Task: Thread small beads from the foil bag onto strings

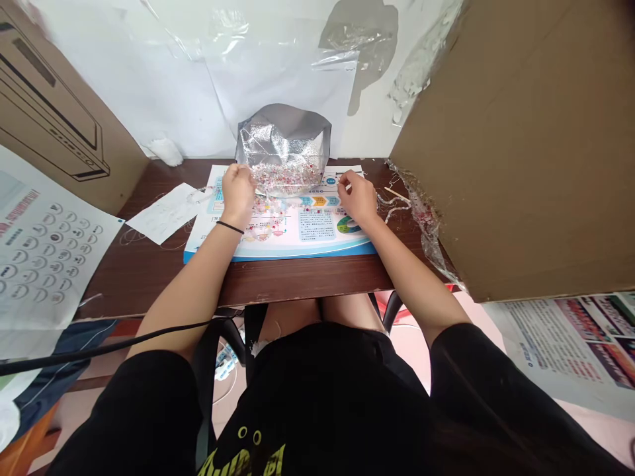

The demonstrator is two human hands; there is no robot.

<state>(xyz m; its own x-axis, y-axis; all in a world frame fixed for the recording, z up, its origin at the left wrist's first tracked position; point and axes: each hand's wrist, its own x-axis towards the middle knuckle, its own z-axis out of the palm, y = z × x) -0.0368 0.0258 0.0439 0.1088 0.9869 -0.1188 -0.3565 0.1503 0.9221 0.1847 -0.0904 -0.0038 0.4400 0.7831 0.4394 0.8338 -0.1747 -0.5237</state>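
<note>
A silver-lined bag (278,142) stands open against the wall, with a heap of small red, pink and clear beads (288,177) at its mouth. Loose beads (260,231) also lie in front of it on a printed blue-and-white booklet (317,250). My left hand (238,197) is closed at the bag's left edge, its fingertips mostly hidden. To the right of the bag, my right hand (359,198) hovers over the booklet with thumb and forefinger pinched together. Whatever either hand holds is too small or hidden to make out.
A white paper slip (166,213) with thin threads lies at left on the dark wooden table (297,281). Bead strands (397,208) and crumpled clear plastic (429,225) lie at right. Cardboard boxes (546,145) wall both sides. A black cable (124,342) crosses at left.
</note>
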